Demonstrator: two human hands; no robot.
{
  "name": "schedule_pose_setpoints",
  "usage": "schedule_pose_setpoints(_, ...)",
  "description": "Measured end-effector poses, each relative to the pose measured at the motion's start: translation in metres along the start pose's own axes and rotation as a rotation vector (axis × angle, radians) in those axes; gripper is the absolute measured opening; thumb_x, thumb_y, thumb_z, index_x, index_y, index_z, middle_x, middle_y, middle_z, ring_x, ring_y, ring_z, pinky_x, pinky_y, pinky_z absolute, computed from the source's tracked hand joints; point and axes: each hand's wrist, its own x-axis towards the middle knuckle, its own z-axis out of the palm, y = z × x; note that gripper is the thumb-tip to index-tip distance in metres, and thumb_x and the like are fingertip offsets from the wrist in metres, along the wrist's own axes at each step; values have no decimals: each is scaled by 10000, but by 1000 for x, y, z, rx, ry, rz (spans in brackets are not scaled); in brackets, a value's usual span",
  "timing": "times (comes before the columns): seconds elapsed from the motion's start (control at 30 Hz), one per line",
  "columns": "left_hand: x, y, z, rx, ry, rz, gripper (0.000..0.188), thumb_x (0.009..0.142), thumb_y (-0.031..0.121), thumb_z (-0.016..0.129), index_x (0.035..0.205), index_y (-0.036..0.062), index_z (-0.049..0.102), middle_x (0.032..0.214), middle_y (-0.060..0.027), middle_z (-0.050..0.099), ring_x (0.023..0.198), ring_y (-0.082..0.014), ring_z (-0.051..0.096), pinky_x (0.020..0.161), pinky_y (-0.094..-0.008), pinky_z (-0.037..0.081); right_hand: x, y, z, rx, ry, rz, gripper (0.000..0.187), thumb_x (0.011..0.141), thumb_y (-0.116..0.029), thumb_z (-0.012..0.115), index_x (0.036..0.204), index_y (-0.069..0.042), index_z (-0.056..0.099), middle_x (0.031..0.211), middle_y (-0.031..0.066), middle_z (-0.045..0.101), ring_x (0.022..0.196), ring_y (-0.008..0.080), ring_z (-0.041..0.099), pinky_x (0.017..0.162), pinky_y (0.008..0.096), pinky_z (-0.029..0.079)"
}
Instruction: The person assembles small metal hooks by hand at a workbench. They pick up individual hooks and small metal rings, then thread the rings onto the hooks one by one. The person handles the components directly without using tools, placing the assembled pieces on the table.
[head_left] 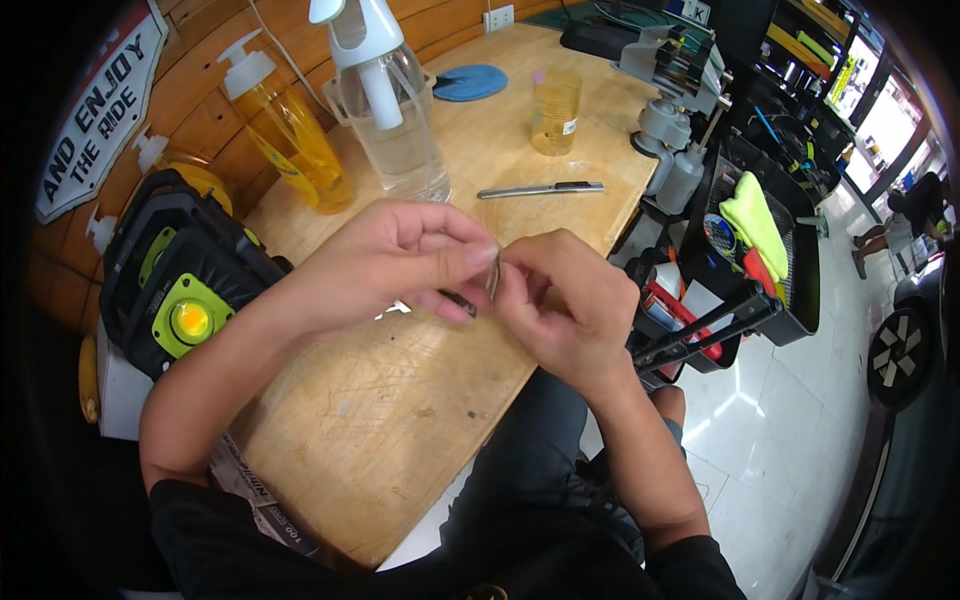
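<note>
My left hand (405,262) and my right hand (572,300) meet above the wooden table (370,430). Between their fingertips they pinch a small, thin, dark strip (495,277). Its kind is too small to make out. A small dark piece (457,301) shows under the left hand's lower fingers; whether it belongs to the strip I cannot tell. Both hands are closed. Beyond them, a slim silver utility knife (540,189) lies flat on the table.
A black work lamp (185,270) stands left. Behind are an amber pump bottle (290,140), a clear jug (390,110), a blue pad (470,83) and a yellow cup (556,112). A grey vise (665,120) sits at the right edge, beside a black tool cart (790,290).
</note>
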Motion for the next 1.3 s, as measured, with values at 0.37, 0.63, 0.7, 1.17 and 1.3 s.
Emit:
schedule_pose_setpoints(0.37,2,-13,-2,-11,-37,157,309,1013,93,613,1277,-67,601,1084,-140,727,920,-162,720,820,-283,593,9,12,5,-25,130,-288,181,725,46,769,877,-21,698,724,82,644,541,206,622,486,301,497)
schedule_pose_setpoints(0.63,2,-12,5,5,55,100,278,1010,91,614,1240,-65,613,1060,-140,735,895,-160,729,796,-274,597,4,17,5,13,58,-262,188,708,100,724,867,8,685,763,89,670,610,185,647,535,276,509)
schedule_pose_setpoints(0.7,4,-15,6,0,73,88,275,1008,87,615,1236,-65,615,1061,-142,735,885,-164,731,808,-275,597,4,18,6,-8,55,-266,195,703,96,726,872,6,688,761,87,666,598,182,643,522,273,503)
schedule_pose_setpoints(1.17,3,-5,-3,53,21,84,246,1022,120,580,1178,-54,658,1015,-147,743,882,-231,756,768,-299,618,9,21,5,-67,46,-315,215,705,19,793,897,-29,708,768,78,643,578,219,636,513,308,500)
schedule_pose_setpoints(1.3,5,-8,-8,63,7,118,238,1018,116,595,1160,-59,670,1008,-154,749,873,-218,754,753,-297,619,10,20,6,-55,34,-330,214,704,20,796,891,-25,702,769,81,640,578,218,634,511,309,500)
